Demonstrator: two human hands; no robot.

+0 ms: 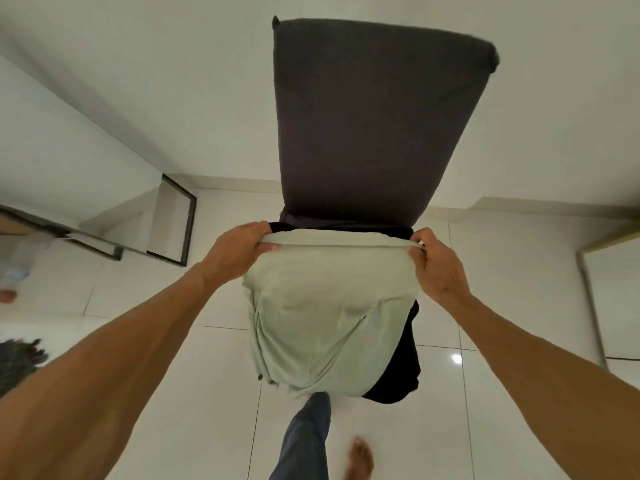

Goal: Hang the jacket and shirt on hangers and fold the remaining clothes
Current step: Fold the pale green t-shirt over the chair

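I hold a pale green garment (329,317) up in front of me by its top edge, and it hangs down folded over itself. My left hand (239,251) grips the left end of that edge; my right hand (436,265) pinches the right end. A black garment (398,368) hangs behind the green one, showing along the top edge and at the lower right. I cannot tell whether my hands also hold it. Just beyond my hands a dark grey fabric panel (367,126) rises in front of the white wall.
A black metal frame (180,223) of low furniture stands at the left by the wall. A framed panel (588,299) leans at the right. Below are white floor tiles (485,393), my trouser leg (304,441) and bare foot (360,459). A dark fringed cloth (20,358) lies at the lower left.
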